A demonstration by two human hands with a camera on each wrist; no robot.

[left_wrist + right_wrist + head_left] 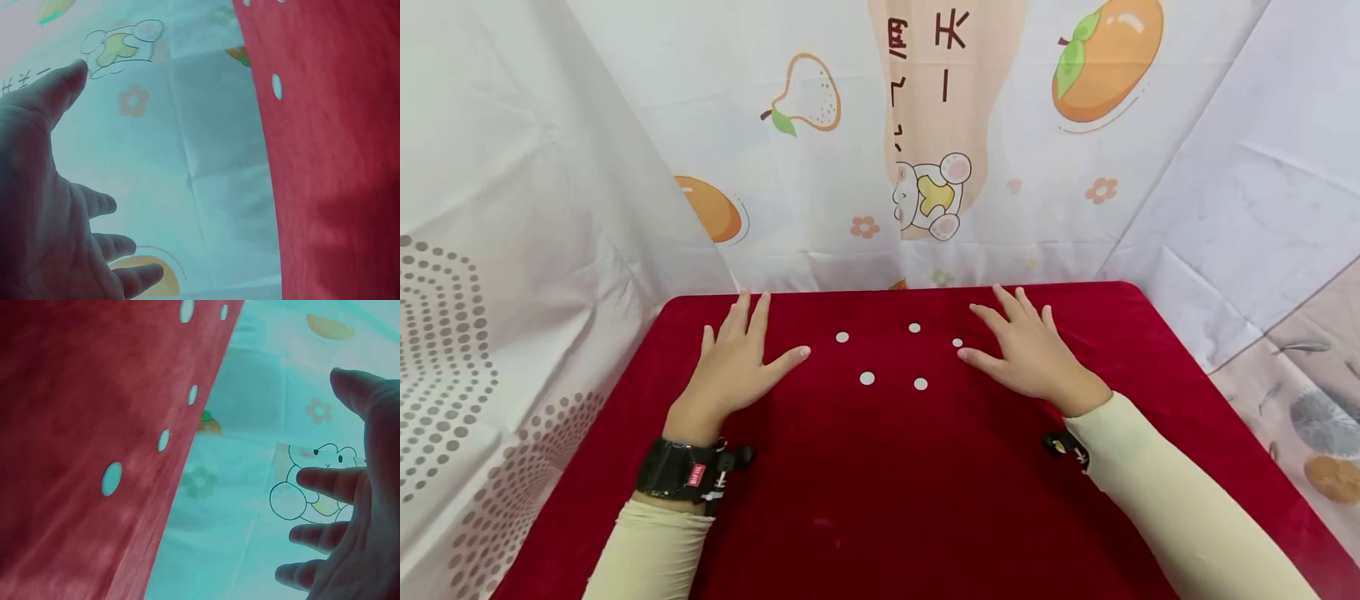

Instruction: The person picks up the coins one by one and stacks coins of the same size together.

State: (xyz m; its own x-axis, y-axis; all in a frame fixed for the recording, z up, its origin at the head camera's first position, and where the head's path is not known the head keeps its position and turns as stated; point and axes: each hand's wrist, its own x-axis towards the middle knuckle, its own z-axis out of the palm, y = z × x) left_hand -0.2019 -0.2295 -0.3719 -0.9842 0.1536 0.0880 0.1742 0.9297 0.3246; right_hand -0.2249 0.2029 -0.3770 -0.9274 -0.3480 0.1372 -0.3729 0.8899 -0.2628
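Note:
Several small white discs lie scattered on the red cloth, among them a front-left disc point(867, 378), a front-right disc point(921, 384), a back-left disc point(842, 337), a back disc point(914, 327) and a small right disc point(957, 342). To their left my left hand point(730, 367) is held with its fingers spread and holds nothing. On the other side my right hand point(1030, 354) has its fingers spread too, its thumb tip close to the small right disc. Both wrist views show the palms bare, with discs on the cloth beyond.
A red velvety cloth point(850, 500) covers the table. Behind it hangs a white curtain point(820, 183) printed with fruit and a cartoon animal, and more pale curtains point(512, 208) enclose the sides. A black strap point(673, 471) with a small camera circles the left wrist.

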